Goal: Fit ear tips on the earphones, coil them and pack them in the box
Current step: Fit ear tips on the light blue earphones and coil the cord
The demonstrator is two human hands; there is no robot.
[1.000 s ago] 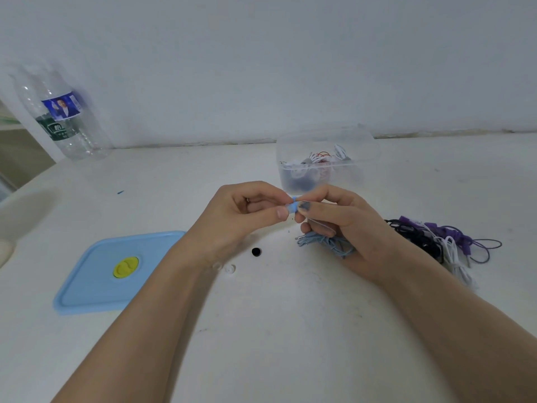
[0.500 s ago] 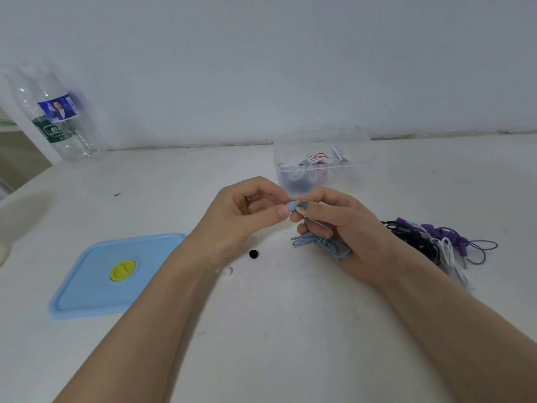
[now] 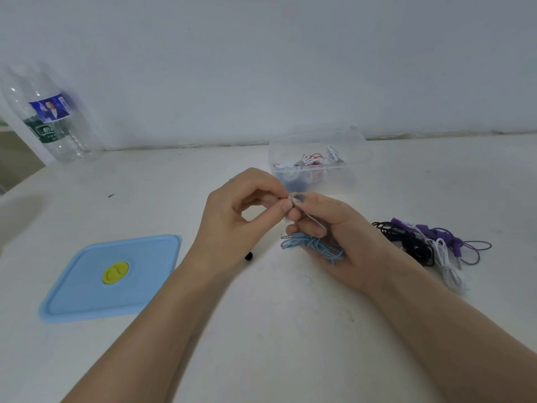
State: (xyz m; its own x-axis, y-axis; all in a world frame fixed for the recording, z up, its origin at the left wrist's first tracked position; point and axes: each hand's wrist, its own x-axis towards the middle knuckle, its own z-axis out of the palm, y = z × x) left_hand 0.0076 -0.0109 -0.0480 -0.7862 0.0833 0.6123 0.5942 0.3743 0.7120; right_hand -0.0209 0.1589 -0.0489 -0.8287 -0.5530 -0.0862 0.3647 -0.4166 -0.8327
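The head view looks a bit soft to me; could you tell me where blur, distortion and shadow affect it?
Head view: wide-angle bending tilts the water bottle at the left edge and smears it; the clear plastic box is hazy, its contents hard to read; soft shadow lies under both hands, where left hand and right hand pinch the blue earbud; lighting is even, without glare.

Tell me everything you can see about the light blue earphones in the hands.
The light blue earphones are a thin, rubbery-looking cable bunched in a loose tangle under the right hand, whose curled fingers hold it. A metal plug pokes out at the left. One strand rises to the fingertips, where both hands pinch the mostly hidden earbud; the left hand meets it there.
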